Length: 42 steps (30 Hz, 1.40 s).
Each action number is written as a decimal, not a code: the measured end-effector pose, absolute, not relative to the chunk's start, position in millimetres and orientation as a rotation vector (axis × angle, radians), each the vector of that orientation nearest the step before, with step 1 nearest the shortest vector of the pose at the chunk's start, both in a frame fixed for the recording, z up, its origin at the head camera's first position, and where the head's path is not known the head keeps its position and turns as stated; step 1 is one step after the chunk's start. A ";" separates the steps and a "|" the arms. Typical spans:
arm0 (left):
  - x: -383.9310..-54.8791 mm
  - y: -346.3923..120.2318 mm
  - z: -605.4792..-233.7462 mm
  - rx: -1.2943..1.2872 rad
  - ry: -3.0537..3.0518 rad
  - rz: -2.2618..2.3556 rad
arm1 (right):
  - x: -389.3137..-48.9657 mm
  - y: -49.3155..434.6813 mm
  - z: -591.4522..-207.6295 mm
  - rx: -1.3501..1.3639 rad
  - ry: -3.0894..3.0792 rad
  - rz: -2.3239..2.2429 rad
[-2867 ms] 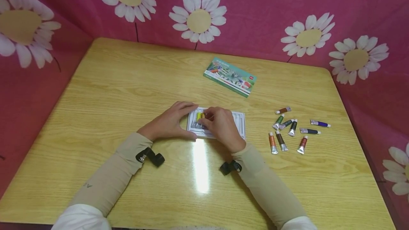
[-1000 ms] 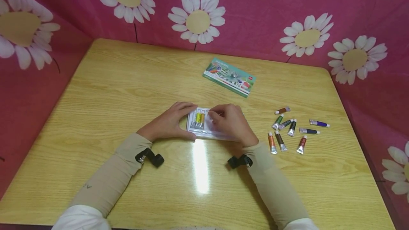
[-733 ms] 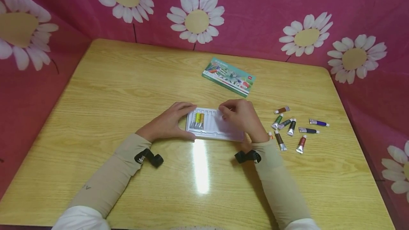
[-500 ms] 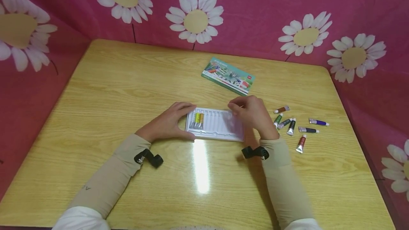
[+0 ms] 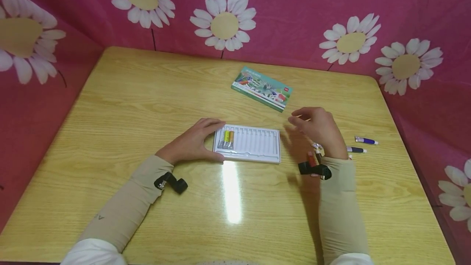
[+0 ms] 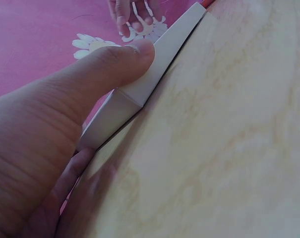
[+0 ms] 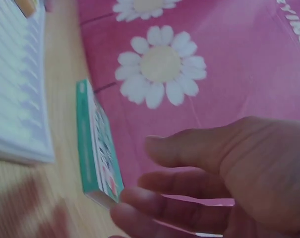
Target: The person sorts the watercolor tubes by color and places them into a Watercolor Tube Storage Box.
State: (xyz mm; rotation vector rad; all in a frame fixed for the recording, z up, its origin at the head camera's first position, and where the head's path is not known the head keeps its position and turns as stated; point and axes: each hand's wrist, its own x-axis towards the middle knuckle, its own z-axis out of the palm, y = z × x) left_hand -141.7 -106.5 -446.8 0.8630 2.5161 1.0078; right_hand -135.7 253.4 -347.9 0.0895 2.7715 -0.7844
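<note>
1. My left grip [image 5: 193, 143] holds the white tray [image 5: 254, 144] by its left end, thumb pressed to the near wall, fingers at the far side. My right grip [image 5: 319, 128] holds nothing, fingers loosely bent in the air, right of the tray.
2. A pale tube [image 5: 221, 140], a yellow tube [image 5: 226, 136] and an ochre tube [image 5: 231, 137] lie side by side in the leftmost slots.
3. I judge the step as fetching another tube: brace the tray lightly, pinch the body, lower it with the cap at the far end like its neighbours.
4. On the table [image 5: 184, 228], an orange-red tube [image 5: 312, 159] is partly hidden by my wrist strap [image 5: 316, 170]; a violet tube [image 5: 366, 140] lies farther right.
5. The green box [image 5: 262, 89] carries white characters and a red logo, too small to read.
6. The pink cloth [image 7: 239, 59] shows "YING", apparently after an R.
</note>
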 end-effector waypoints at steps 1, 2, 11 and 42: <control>-141.7 -106.6 -447.3 0.862 2.517 1.008 | -135.2 256.5 -346.9 0.085 2.765 -0.770; -141.5 -106.8 -447.7 0.859 2.518 1.009 | -134.9 259.5 -345.9 0.092 2.753 -0.760; -140.4 -108.6 -448.0 0.856 2.522 1.011 | -134.3 283.8 -346.2 0.130 2.671 -0.723; -141.1 -108.5 -447.6 0.850 2.515 1.017 | -127.0 337.7 -347.5 0.118 2.733 -0.529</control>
